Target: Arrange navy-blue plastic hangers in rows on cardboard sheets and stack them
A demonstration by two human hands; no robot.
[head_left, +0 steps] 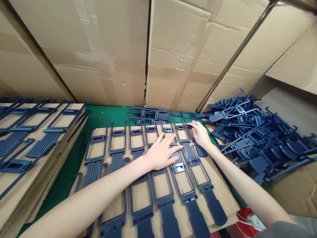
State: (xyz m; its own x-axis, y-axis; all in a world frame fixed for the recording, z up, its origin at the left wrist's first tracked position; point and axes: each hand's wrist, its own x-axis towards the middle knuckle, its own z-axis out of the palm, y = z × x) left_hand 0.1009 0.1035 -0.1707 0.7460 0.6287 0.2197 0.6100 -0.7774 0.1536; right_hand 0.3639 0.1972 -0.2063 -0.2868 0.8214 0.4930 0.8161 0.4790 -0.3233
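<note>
Rows of dark blue plastic frames [162,185], each with a ribbed paddle-shaped end, lie side by side on a cardboard sheet [218,185]. My left hand [162,150] rests palm down across the middle of the rows, fingers spread over the frames and paddles. At the far right end of the back row, my right hand [201,135] has its fingers bent round the upper part of another plastic frame [201,150]. That frame's ribbed end shows below the hand; its upper part is mostly hidden.
A tangled heap of similar frames [257,132] lies to the right. A smaller pile [148,114] sits behind the sheet on the green surface [109,114]. At left, stacked cardboard sheets [56,158] carry more frames. Tall cardboard boxes [178,49] stand along the back.
</note>
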